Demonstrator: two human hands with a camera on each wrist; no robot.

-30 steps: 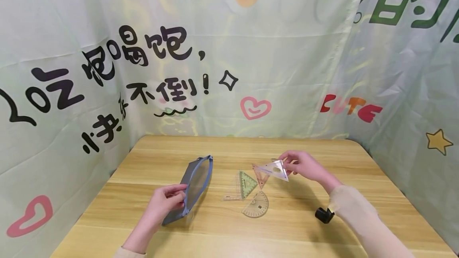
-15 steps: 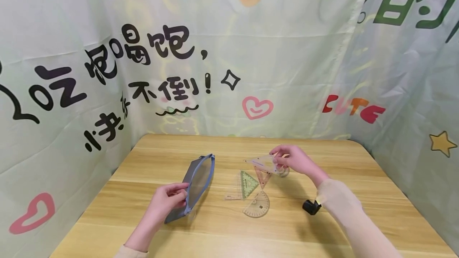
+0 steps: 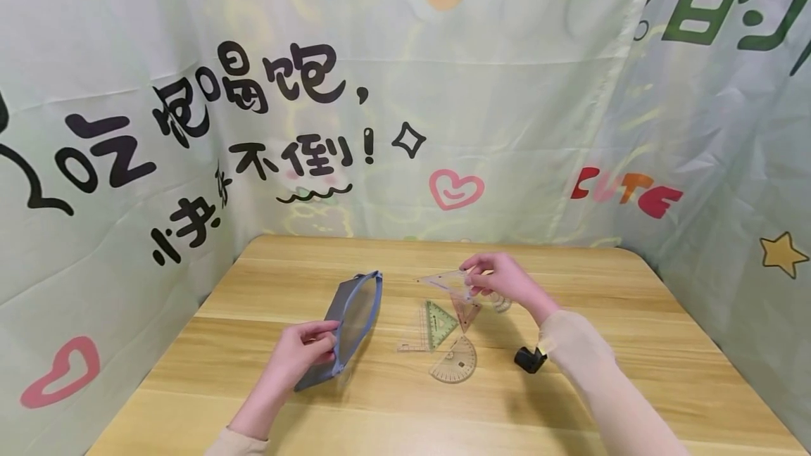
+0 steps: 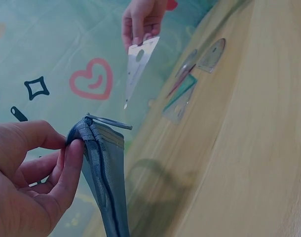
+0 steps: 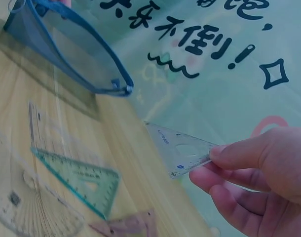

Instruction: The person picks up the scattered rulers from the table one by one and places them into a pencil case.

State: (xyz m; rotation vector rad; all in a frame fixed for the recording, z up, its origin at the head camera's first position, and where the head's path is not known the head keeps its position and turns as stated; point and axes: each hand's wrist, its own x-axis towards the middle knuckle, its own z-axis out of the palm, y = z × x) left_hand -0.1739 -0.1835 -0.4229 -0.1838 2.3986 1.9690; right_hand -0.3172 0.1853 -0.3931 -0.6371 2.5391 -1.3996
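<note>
My left hand point(image 3: 300, 354) pinches the rim of a blue-grey zip pouch point(image 3: 341, 295) between thumb and fingers. The pouch tilts on its side with its mouth gaping toward the right; in the left wrist view its zip edge point(image 4: 105, 173) shows close up. Held by one end between my right thumb and fingers is a clear triangular set square point(image 5: 182, 148), raised over the table. My right hand point(image 3: 503, 279) is at the back, right of the pouch. Below lie a green set square point(image 3: 438, 326), a pink set square point(image 3: 466, 314) and a clear protractor point(image 3: 455, 361).
A clear ruled piece point(image 3: 412, 348) lies partly under the green set square. Behind my right hand is a small clear protractor point(image 3: 501, 302). A black object point(image 3: 529, 359) hangs by the right sleeve. Printed cloth point(image 3: 519, 125) encloses the wooden table point(image 3: 405, 414).
My right hand has carried the clear set square left, toward the pouch, uncovering the small protractor behind. The left hand keeps its grip on the pouch, nearly still.
</note>
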